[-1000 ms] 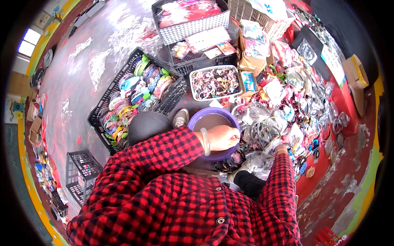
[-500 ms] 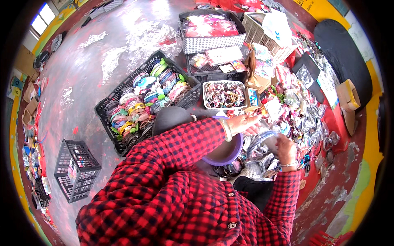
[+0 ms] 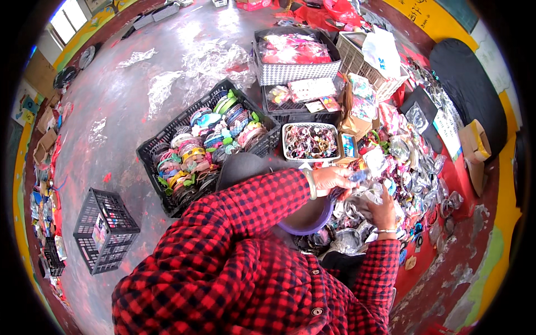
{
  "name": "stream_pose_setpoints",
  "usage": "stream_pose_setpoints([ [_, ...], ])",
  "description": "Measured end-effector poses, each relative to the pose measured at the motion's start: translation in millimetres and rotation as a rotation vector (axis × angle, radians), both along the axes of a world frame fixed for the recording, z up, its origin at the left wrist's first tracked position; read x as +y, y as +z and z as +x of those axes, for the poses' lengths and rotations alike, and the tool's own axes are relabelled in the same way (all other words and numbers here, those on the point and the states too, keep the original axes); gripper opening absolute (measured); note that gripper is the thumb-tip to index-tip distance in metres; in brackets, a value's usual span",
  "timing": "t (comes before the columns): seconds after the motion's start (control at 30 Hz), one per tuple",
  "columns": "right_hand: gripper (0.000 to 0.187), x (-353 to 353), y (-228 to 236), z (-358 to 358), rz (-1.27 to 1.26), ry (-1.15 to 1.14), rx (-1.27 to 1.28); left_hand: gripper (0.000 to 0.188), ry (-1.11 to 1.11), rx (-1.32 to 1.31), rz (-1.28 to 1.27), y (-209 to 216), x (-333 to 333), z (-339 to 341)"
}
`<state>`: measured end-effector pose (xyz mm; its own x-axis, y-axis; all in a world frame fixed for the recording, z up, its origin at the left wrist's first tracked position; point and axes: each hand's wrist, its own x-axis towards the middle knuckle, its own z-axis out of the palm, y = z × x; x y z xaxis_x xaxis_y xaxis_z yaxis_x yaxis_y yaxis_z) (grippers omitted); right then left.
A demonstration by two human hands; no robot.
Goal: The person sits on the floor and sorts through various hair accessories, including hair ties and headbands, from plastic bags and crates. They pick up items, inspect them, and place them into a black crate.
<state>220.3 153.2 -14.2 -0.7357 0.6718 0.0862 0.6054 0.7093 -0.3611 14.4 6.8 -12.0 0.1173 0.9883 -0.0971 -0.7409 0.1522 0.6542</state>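
Observation:
Over the purple-rimmed basin (image 3: 312, 228), my left hand (image 3: 330, 180) is closed on a bluish-purple bundle (image 3: 357, 176), whose exact kind is too small to tell. Part of the bundle hangs below my fingers. To its right, my right hand (image 3: 382, 212) has its thumb and fingers curled about a crumpled clear plastic wrapper (image 3: 371, 196), though its grip is partly hidden. Under and beyond both hands spreads a heap of plastic-wrapped hair accessories (image 3: 399, 167).
Left of the basin stands a black crate (image 3: 153, 190) full of banded headbands. Ahead are a white basket (image 3: 286, 153) of small hair ties and a patterned bin (image 3: 298, 72) of packets. A smaller black crate (image 3: 106, 229) stands at far left. Plastic sheeting (image 3: 218, 61) lies on the floor.
A blurred, looped bundle was by my right hand; a bluish bundle is now in my left hand, whose fingers have closed. My right hand has shifted slightly left and down.

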Motion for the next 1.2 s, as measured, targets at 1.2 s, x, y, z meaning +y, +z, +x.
stream_pose_setpoints([
  [1.2, 0.043, -74.9, 49.9, -44.3, 0.244, 0.269, 0.423, 0.023, 0.210, 0.911, 0.285, -14.6, 5.2, 17.3],
])
